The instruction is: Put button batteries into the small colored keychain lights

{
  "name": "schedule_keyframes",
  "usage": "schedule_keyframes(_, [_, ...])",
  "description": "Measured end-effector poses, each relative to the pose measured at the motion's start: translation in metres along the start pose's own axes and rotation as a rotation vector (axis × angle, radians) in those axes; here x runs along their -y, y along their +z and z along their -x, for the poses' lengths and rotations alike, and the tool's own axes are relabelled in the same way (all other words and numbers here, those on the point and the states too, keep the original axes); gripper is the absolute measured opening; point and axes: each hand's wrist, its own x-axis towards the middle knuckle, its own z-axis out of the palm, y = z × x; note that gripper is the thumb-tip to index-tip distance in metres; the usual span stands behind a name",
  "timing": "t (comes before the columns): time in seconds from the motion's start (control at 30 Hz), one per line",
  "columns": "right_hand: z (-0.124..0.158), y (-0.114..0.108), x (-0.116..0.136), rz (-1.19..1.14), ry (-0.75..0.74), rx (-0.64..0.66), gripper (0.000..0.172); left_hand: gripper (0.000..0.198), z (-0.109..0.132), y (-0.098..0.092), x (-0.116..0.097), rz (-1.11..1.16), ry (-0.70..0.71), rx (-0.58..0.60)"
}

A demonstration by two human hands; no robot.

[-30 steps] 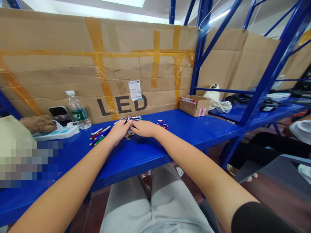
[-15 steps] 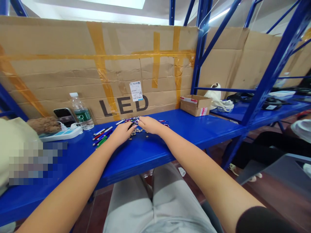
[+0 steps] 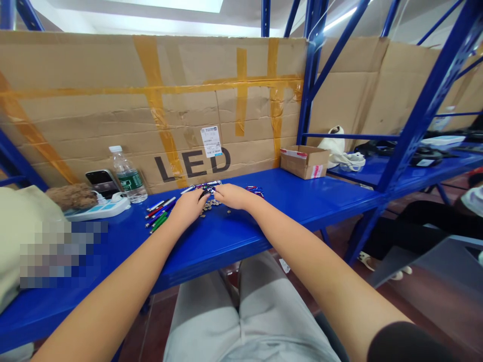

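On blue shelf point(image 3: 294, 198) | small metal part point(image 3: 207, 191) | between left hand point(image 3: 187, 208), right hand point(image 3: 234, 196)

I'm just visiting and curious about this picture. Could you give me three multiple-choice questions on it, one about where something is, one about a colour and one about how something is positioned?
1. Where is the water bottle?
A. In the box
B. On the shelf, against the cardboard
C. On the floor

2. What colour is the shelf top?
A. Blue
B. Red
C. Yellow

3. How are the hands placed?
A. Both raised overhead
B. Both in the lap
C. Both down on the shelf

Answers:
1. B: it stands at the shelf's back edge.
2. A: the top is bright blue.
3. C: the left hand and right hand are close together beside small round pieces.
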Motion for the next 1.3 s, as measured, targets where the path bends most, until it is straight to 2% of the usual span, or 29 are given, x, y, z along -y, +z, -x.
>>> schedule_keyframes(0.1, [-0.001,0.000,-0.010,-0.070,0.047,-0.053,0.028,0.036,-0.003,-0.002,0.004,0.020,-0.015,0.029])
schedule_keyframes(0.2, [-0.003,-0.002,-0.029,-0.151,0.196,-0.198,0.026,0.035,-0.011,-0.001,0.010,0.000,-0.103,0.088])
schedule_keyframes(0.27, [-0.003,-0.004,-0.044,-0.196,0.305,-0.295,0.024,0.032,-0.021,0.002,0.015,-0.042,-0.166,0.167])
schedule_keyframes(0.33, [-0.002,-0.006,-0.057,-0.233,0.379,-0.358,0.022,0.029,-0.037,0.007,0.019,-0.097,-0.155,0.251])
schedule_keyframes(0.43, [0.000,-0.006,-0.067,-0.286,0.440,-0.402,0.021,0.030,-0.062,0.016,0.022,-0.187,-0.083,0.306])
schedule_keyframes(0.53, [0.002,-0.005,-0.071,-0.308,0.470,-0.398,0.019,0.031,-0.079,0.024,0.021,-0.260,-0.147,0.296])
schedule_keyframes(0.63, [0.006,-0.004,-0.072,-0.280,0.465,-0.366,0.018,0.036,-0.084,0.023,0.020,-0.346,-0.222,0.201])
schedule_keyframes(0.7, [0.008,-0.004,-0.072,-0.257,0.460,-0.349,0.018,0.037,-0.082,0.015,0.023,-0.364,-0.228,0.138])
schedule_keyframes(0.77, [0.010,-0.005,-0.070,-0.234,0.449,-0.328,0.018,0.032,-0.076,0.002,0.031,-0.339,-0.247,0.134])
schedule_keyframes(0.83, [0.011,-0.005,-0.065,-0.207,0.420,-0.296,0.019,0.028,-0.066,-0.015,0.044,-0.325,-0.264,0.194])
schedule_keyframes(0.93, [0.010,-0.004,-0.056,-0.168,0.366,-0.254,0.020,0.027,-0.042,-0.042,0.064,-0.332,-0.283,0.351])
schedule_keyframes(1.03, [0.009,0.000,-0.048,-0.147,0.309,-0.237,0.018,0.031,-0.014,-0.057,0.075,-0.284,-0.324,0.471])
schedule_keyframes(1.17, [0.009,0.004,-0.039,-0.130,0.262,-0.213,0.016,0.034,0.009,-0.055,0.075,-0.259,-0.335,0.508])
schedule_keyframes(1.3, [0.011,0.004,-0.034,-0.146,0.260,-0.202,0.014,0.030,0.005,-0.042,0.069,-0.293,-0.281,0.576])
